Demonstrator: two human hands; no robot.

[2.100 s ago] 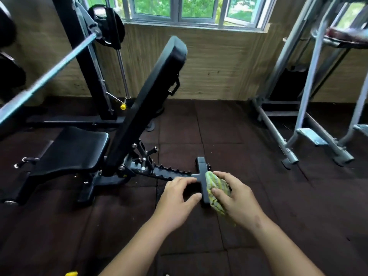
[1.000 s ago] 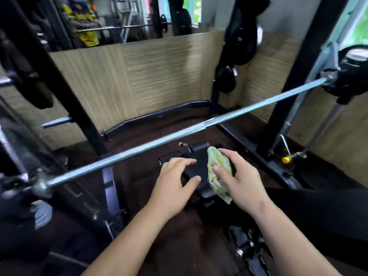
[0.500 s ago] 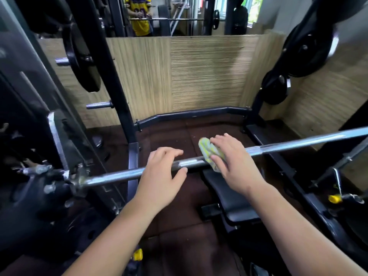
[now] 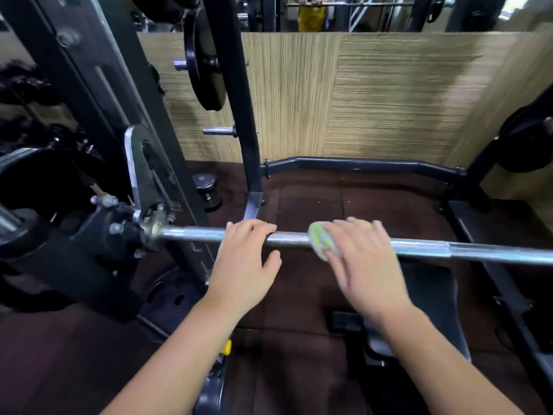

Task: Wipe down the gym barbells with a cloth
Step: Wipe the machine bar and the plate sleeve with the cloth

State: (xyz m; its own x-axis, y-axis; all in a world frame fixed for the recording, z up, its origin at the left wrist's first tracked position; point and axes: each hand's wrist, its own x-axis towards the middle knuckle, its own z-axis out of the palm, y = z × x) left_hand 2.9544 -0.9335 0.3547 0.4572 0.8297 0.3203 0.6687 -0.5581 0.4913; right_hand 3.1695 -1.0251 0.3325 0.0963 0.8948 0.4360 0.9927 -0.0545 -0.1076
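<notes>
far left: black weight plate (image 4: 45,187) loaded on the end of the bar, with the collar and rack upright (image 4: 134,121) just beside it. running from there across the whole view to the right edge: the barbell (image 4: 478,251), chrome, level, sitting in the rack above the dark floor mats (image 4: 299,310) and a black bench (image 4: 431,295).

as for progress, judged from what lies here: early in the wipe of this bar. cloth sits only a little right of the left hand, so the long stretch out to the right looks unwiped, and likewise the short run between the left hand and the collar. no telling from the shine alone which parts are clean. other bars, if any, not in clear view except one far off behind the wall panel (image 4: 359,94).

left hand (image 4: 245,265): laid over the bar from above, fingers curled loosely across the knurled part, thumb hanging free below and not closed round; resting and steadying rather than gripping tight.

right hand (image 4: 362,265): somewhat blurred, palm down, fingers bent over the bar with the cloth (image 4: 321,241) pressed between hand and metal. cloth pale green and yellow, bunched, poking out on the hand's left side and wrapped partly over the bar. closed on the cloth, pressing it onto the bar.
</notes>
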